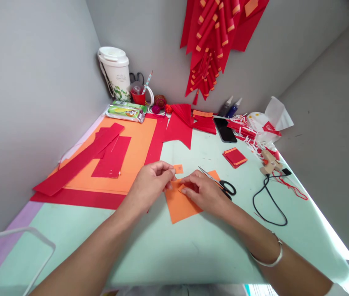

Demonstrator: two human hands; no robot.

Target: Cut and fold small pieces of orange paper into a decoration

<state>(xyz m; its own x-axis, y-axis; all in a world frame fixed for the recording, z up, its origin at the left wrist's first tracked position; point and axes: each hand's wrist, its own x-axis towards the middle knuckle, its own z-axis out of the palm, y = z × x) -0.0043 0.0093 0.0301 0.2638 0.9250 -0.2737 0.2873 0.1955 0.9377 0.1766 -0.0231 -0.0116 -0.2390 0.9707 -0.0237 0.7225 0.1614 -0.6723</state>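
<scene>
An orange paper sheet [182,209] lies on the pale green table, partly under both hands. My left hand [156,176] is closed in a pinch at its upper left corner, beside a small orange paper piece with dark marks [178,169]. My right hand [201,190] is pinching a small orange paper piece [182,188] above the sheet. Scissors [227,188] with black handles lie just beyond my right hand, partly over another bit of orange paper [214,175]. What my left fingertips hold, if anything, is too small to make out.
Large orange [140,144] and red sheets with red strips [84,160] cover the left side. A stack of red squares [235,158], a phone [225,130] and a black cord [265,193] lie right. A white cup [115,74] stands at the back; red decorations [208,45] hang above.
</scene>
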